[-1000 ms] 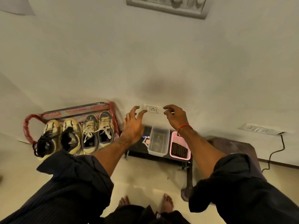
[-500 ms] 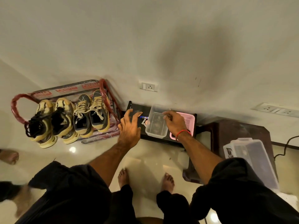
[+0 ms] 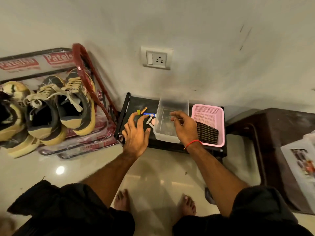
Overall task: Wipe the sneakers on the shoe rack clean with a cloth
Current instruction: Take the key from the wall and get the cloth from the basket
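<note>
- The cloth (image 3: 207,133) – dark, with a fine check – lies folded in the pink basket (image 3: 219,114), at its near end. It looks soft and light; it will sag when lifted, so a pinch on the folded edge or a loose handful from above should be enough.
- The right hand (image 3: 185,128) hovers over the clear plastic box (image 3: 172,106), just beside the basket. Its fingers are loosely curled and hold nothing; it does not touch the cloth.
- The left hand (image 3: 137,133) is spread over the low black stand (image 3: 127,106), above some small items there, and holds nothing.
- The sneakers (image 3: 68,106) stand on the red shoe rack (image 3: 88,72) to the left, well apart from the cloth. They seem stiff at the sole and soft at the upper – holding one by the heel would probably keep it steady for wiping. The loose laces may catch the cloth.
</note>
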